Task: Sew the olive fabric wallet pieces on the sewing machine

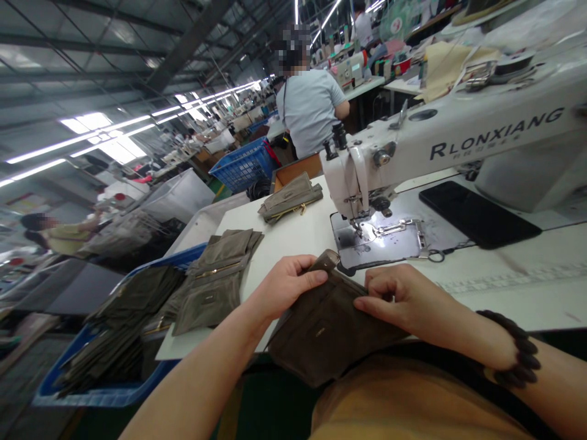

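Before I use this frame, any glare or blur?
Head view: glare on the sewing-machine bedplate, overexposed windows and tube light; head view, left edge: co-worker blurred; head view, foreground: brown pouch dim, lettering unreadable.

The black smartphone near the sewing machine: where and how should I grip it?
Probably grip the smartphone across its long edges, at the end nearest you, coming from the front with your right hand once it releases the brown bag piece. The smartphone lies flat, that end faces you, and the sewing machine's arm lies beyond.
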{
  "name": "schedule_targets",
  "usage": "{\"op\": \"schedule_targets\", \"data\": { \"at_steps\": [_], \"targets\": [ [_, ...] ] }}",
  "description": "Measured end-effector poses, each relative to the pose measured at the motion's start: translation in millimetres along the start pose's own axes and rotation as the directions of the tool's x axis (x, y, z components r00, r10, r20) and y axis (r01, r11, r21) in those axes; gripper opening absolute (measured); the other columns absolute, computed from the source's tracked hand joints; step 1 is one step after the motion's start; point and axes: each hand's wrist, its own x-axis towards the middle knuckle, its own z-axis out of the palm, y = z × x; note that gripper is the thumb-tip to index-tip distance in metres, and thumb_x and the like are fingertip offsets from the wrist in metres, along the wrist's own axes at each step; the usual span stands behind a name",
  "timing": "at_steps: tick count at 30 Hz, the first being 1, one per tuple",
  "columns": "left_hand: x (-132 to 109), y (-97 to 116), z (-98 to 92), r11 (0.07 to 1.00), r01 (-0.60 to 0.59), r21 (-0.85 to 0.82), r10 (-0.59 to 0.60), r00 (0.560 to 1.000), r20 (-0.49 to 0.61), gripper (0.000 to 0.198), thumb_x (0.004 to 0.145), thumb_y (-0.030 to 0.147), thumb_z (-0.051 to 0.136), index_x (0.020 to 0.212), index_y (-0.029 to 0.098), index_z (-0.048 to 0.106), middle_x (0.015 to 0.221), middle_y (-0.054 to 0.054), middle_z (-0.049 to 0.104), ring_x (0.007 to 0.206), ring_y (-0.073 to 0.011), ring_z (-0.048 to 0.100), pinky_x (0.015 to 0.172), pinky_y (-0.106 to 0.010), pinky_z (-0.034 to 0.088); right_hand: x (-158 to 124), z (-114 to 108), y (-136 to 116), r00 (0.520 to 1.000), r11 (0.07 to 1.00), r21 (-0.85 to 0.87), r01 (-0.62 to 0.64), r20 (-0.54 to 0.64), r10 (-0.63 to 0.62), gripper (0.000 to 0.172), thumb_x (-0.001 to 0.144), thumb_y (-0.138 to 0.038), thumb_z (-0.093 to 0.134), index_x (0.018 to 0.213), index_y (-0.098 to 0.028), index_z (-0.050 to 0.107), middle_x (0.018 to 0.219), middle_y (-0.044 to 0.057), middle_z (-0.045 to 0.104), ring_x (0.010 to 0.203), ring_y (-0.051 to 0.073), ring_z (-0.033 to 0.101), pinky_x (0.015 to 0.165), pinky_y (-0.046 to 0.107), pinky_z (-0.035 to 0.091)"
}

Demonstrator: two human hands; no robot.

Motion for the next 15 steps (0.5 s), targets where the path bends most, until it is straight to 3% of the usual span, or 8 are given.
{"op": "schedule_targets", "data": {
  "at_steps": [5,10,15],
  "targets": [
    [-0.8,0.2,0.1,1.0,-0.012,0.022,0.012,0.999,-0.038,0.031,0.061,0.034,0.074,0.079,0.012,0.063,0.067,0.0,0.064,0.057,-0.0105,0.056,0.056,-0.02,0.043,-1.6,0.1,0.5,0.998,0.997,0.034,-0.063,0.025,0.063,0.038,0.075,-0.04,0.048,0.048,-0.018,0.037,0.052,-0.004,0.037,0.046,0.008,0.032,0.041,0.023,0.022],
    [-1.6,3.1,-3.4,0.999,-0.004,0.05,0.007,0.997,-0.073,0.03,0.061,0.034,0.074,0.079,0.012,0.064,0.066,0.0,0.065,0.057,-0.0113,0.057,0.056,-0.02,0.044,-6.9,-9.2,5.1,0.989,0.993,0.087,-0.082,0.126,0.071,0.034,0.073,-0.042,0.057,0.054,-0.017,0.043,0.054,-0.004,0.041,0.05,0.008,0.035,0.045,0.023,0.023],
    [-2.0,5.4,-4.1,0.996,-0.018,0.085,0.024,0.997,-0.072,0.029,0.062,0.035,0.073,0.078,0.012,0.064,0.067,-0.001,0.065,0.057,-0.011,0.057,0.056,-0.019,0.043,-7.0,-15.4,11.4,0.936,0.875,0.424,-0.233,0.341,0.085,0.043,0.071,-0.049,0.057,0.049,-0.018,0.038,0.046,-0.006,0.033,0.045,0.006,0.026,0.044,0.023,0.018]
  ]
}}
